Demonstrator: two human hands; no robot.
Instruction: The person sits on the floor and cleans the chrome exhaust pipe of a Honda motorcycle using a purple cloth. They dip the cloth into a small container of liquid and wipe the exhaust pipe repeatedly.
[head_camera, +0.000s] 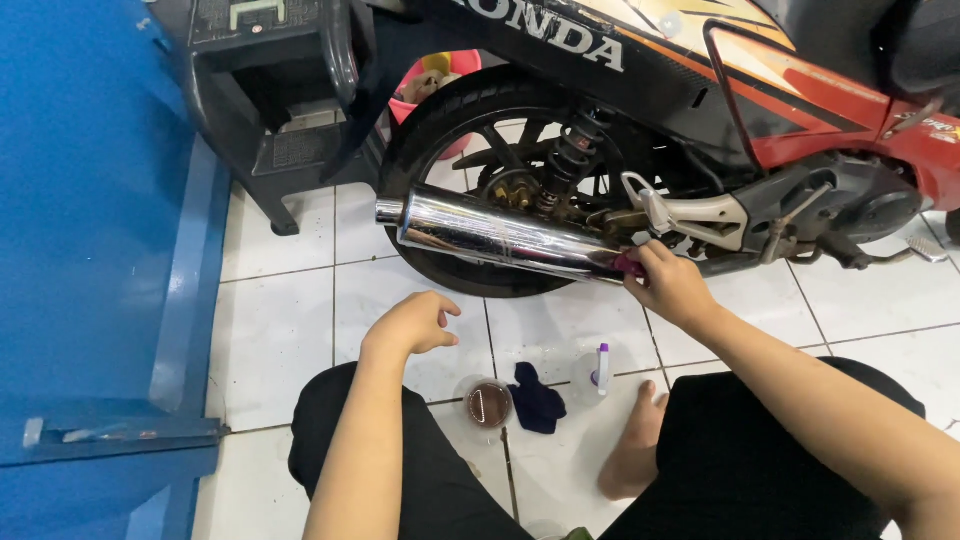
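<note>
At chrome exhaust (500, 238) – rt hand (672, 285) fingers clamped on magenta pad (627, 264); lft hand (415, 323) loosely curled, empty

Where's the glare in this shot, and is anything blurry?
Head view: glare streaks along the chrome exhaust pipe and sheens the white floor tiles; the right hand at the pipe and the free left hand look sharp; edges bow slightly, wide-angle.

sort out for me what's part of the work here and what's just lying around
In the work:
- right hand pressing a small pink thing to the chrome exhaust pipe
- left hand, loosely curled, holding nothing

Lying about:
- round tub of brown stuff
- dark cloth
- clear bottle with purple nozzle
- dark plastic stool
- pink basin
</note>
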